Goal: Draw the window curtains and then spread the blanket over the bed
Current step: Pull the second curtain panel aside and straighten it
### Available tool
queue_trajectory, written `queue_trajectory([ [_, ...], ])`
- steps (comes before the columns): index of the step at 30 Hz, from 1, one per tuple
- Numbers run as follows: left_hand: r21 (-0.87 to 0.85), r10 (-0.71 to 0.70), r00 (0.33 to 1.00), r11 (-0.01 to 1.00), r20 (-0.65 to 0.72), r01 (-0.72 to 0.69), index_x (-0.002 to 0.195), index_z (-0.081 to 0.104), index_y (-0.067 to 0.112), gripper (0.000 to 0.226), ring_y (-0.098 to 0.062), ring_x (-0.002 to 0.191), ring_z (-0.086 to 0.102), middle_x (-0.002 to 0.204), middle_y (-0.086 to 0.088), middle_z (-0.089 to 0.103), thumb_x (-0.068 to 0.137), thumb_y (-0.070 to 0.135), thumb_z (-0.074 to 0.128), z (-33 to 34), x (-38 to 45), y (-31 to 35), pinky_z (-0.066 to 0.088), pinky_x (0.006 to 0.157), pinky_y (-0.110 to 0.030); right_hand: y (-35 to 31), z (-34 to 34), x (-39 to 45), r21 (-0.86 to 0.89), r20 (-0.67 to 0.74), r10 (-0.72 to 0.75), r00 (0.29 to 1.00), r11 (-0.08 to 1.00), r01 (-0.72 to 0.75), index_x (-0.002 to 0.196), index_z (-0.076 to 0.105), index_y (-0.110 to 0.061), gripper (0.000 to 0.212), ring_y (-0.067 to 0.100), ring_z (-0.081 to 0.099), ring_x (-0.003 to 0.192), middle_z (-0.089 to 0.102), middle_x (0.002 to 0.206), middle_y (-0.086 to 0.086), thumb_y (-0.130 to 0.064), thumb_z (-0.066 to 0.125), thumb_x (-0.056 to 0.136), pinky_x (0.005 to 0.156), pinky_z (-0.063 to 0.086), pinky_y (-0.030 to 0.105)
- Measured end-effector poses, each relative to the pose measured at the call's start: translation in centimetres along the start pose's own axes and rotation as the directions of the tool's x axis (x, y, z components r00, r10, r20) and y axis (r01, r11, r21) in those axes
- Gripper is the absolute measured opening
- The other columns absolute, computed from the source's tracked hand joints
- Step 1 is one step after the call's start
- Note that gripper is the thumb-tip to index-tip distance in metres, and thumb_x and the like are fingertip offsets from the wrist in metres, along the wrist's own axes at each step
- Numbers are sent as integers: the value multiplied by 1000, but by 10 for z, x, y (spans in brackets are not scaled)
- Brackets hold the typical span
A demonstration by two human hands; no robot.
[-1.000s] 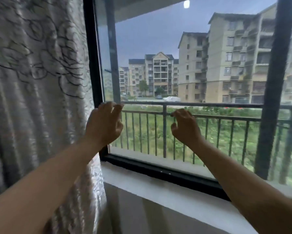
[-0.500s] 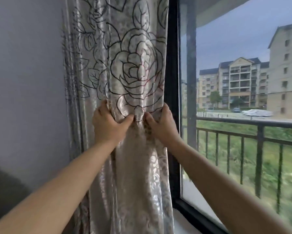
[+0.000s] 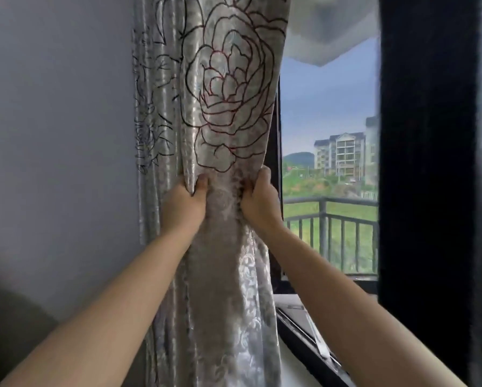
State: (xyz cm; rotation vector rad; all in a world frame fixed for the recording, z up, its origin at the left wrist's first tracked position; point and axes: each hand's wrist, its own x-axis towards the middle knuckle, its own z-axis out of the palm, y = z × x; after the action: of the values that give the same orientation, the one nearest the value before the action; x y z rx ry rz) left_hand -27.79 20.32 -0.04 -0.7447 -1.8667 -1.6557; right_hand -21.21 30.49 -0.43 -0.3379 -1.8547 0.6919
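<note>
- Curtain (image 3: 220,107): silvery satin-look cloth with an outlined rose, hanging bunched in vertical folds at the left edge of the window (image 3: 329,121), against the grey wall (image 3: 58,135). Most of the glass is uncovered.
- Handling, as a guess: soft and limp, light to moderate in weight; the sheen suggests a slick face that could slide through a loose pinch. Not fragile, though a hard jerk might strain whatever hangs it, which is out of view.
- Left hand (image 3: 182,203): fingers curled closed over a gathered fold, thumb pressed into the cloth.
- Right hand (image 3: 259,202): likewise closed on the leading edge, just beside the dark window frame (image 3: 276,169).
- Both grips sit at mid-height, close together.
- Best hold: the leading edge, a full fistful, pulled sideways and level.
- Balcony railing (image 3: 331,216) outside; blanket and bed not in view.
</note>
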Motion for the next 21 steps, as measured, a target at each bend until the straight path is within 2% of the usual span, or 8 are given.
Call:
queue_trajectory([
  [2,5,147,988,989,-36,-147,102,63,-2,42,-31,70,59,81,-20,68,96,33,41,8,29,-24,29,52,-19,4,33,22,-133,-17,-40,999,990,38,99,31,-17,22,21,46,54,42,60,-6,-2,33,83,47,36,31],
  [4,74,314,947,948,-60,-310,79,61,-7,41,-33,58,56,67,-28,63,97,22,40,17,63,-50,21,45,-22,8,69,51,-206,-35,-60,998,977,52,116,33,-8,34,26,47,54,37,57,-5,-1,34,83,44,30,29],
  [7,236,401,915,895,-49,-380,51,39,11,49,-6,36,25,38,3,30,98,24,37,29,114,-86,15,35,-15,18,118,90,-182,-62,-73,995,982,61,113,33,-9,28,31,50,64,41,61,-2,-6,34,86,49,32,33],
  [11,212,443,896,879,-35,-427,78,58,-10,39,-5,34,26,39,8,29,97,20,41,50,171,-130,18,32,-14,42,179,130,-121,-131,-85,988,990,69,120,31,-1,31,35,50,66,54,71,12,-14,34,92,55,29,34],
  [13,217,502,865,847,-27,-485,88,58,-10,38,-28,38,48,47,-14,53,96,22,39,59,192,-151,24,37,-18,55,206,146,-74,-166,-77,983,995,65,116,33,1,29,42,57,72,62,81,23,-17,33,94,56,30,35],
  [15,225,544,837,823,-50,-522,95,57,-9,42,-43,60,60,70,-31,63,94,26,35,72,219,-181,35,49,-30,70,242,164,-37,-184,-93,978,995,88,100,34,-5,15,44,58,71,58,74,18,-19,33,94,54,30,35],
  [18,268,582,806,797,-105,-541,96,56,-8,46,-43,66,61,77,-31,62,91,31,30,93,262,-222,38,54,-36,90,290,196,-8,-196,-108,975,994,108,92,31,-11,9,42,57,69,48,69,8,-19,34,94,49,28,32],
  [21,285,590,794,794,-145,-538,90,57,-7,40,-40,59,59,71,-28,61,90,26,35,111,305,-256,31,53,-28,104,337,228,-48,-274,-163,948,987,156,105,40,0,22,45,58,68,59,72,22,-17,37,92,53,29,35],
])
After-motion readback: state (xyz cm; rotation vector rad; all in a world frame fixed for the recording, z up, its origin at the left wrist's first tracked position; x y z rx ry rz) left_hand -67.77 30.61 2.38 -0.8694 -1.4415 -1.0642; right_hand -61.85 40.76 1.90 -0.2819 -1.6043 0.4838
